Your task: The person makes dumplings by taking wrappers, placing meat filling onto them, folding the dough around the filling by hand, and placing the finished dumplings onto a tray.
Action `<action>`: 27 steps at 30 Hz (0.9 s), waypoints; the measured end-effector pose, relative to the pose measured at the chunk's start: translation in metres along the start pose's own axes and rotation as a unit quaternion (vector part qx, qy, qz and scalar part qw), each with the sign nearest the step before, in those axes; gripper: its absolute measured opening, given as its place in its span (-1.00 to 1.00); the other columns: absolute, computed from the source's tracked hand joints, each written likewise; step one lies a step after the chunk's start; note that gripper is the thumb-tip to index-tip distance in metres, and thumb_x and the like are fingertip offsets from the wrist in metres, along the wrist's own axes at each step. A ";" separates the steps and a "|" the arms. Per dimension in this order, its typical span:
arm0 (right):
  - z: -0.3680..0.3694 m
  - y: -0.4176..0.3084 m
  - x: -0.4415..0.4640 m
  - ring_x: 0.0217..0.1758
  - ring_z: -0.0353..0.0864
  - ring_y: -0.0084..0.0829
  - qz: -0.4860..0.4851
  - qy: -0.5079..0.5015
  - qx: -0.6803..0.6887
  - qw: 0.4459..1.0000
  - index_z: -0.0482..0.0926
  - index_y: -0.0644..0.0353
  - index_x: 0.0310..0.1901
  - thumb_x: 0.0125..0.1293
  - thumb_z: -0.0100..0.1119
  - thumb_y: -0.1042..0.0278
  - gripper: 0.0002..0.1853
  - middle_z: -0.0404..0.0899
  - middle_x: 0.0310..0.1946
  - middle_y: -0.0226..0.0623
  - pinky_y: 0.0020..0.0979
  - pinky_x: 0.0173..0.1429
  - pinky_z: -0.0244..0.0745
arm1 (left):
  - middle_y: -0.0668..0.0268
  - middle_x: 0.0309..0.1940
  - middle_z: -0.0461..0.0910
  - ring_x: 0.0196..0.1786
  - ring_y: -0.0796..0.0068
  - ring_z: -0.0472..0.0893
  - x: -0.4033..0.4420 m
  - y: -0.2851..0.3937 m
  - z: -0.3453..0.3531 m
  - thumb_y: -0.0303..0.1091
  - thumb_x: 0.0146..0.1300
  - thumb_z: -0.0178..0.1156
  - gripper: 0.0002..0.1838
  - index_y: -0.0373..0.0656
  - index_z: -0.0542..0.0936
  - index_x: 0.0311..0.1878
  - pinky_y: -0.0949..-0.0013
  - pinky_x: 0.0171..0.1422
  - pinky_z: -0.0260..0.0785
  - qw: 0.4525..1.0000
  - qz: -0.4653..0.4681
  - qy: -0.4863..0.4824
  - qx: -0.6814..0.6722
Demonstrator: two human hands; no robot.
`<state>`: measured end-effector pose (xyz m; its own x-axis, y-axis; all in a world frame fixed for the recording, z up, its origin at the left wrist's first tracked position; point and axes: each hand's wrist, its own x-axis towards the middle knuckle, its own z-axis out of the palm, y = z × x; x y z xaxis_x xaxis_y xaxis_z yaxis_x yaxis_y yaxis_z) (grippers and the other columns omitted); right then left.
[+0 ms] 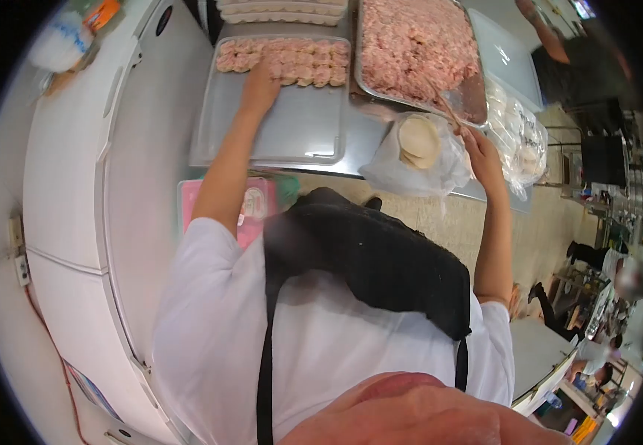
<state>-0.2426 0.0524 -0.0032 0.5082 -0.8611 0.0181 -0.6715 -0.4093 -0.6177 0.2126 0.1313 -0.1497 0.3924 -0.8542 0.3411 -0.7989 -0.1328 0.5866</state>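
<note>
My left hand (261, 87) reaches over a clear tray (277, 133), at the near edge of packed rows of open-topped, meat-filled dumplings (310, 63). Its fingertips blend into the dumplings, so I cannot see whether they grip one. My right hand (479, 148) is closed around a thin wooden stick-like spatula (449, 111). The spatula points at the near right corner of a metal tray (472, 100) heaped with minced pink meat filling (418, 48). Left of this hand, a stack of round pale wrappers (419, 141) lies on an open plastic bag (388, 159).
More filled trays (280, 11) are stacked at the back. Plastic-bagged wrappers (518, 137) and a clear lid (506, 55) lie right of the meat. A pink container (258, 194) sits below the counter edge. A white refrigerator (143, 185) stands left; another person's arm (547, 33) shows upper right.
</note>
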 end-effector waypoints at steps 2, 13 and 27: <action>-0.012 0.016 0.015 -0.19 0.63 -0.14 -0.014 -0.010 -0.090 0.996 0.61 0.25 -0.10 0.41 -0.02 0.08 -0.62 0.64 -0.30 -0.07 -0.22 -0.10 0.46 | -0.09 0.06 0.48 0.06 -0.09 0.49 0.000 0.007 -0.012 -0.43 0.10 0.17 -0.24 -0.20 0.15 0.41 0.09 0.15 0.36 0.998 -0.030 -0.060 0.002; -0.042 0.084 0.098 -0.35 0.66 -0.20 -0.289 -0.018 -0.404 0.868 0.62 0.15 -0.54 0.11 0.13 0.30 -0.83 0.63 -0.48 -0.16 -0.20 -0.31 0.54 | 0.18 -0.04 0.54 -0.06 0.23 0.54 -0.041 0.222 0.000 -0.37 0.16 0.22 -0.61 -0.12 0.51 0.09 0.28 0.09 0.38 0.962 0.065 -0.142 -0.222; -0.079 0.086 0.115 -0.39 0.66 -0.20 -0.375 -0.093 -0.374 0.843 0.62 0.19 -0.51 0.09 0.12 0.33 -0.84 0.61 -0.54 -0.15 -0.24 -0.34 0.54 | 0.17 -0.30 0.54 -0.14 0.26 0.54 -0.077 0.279 0.082 -0.36 0.13 0.26 -0.84 -0.26 0.61 -0.30 0.33 0.05 0.37 0.968 -0.017 -0.149 -0.203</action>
<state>-0.2843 -0.1053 0.0079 0.9699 -0.2429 0.0168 -0.2418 -0.9529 0.1832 -0.0777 0.1189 -0.0721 0.2187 -0.9678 0.1248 -0.5188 -0.0071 0.8549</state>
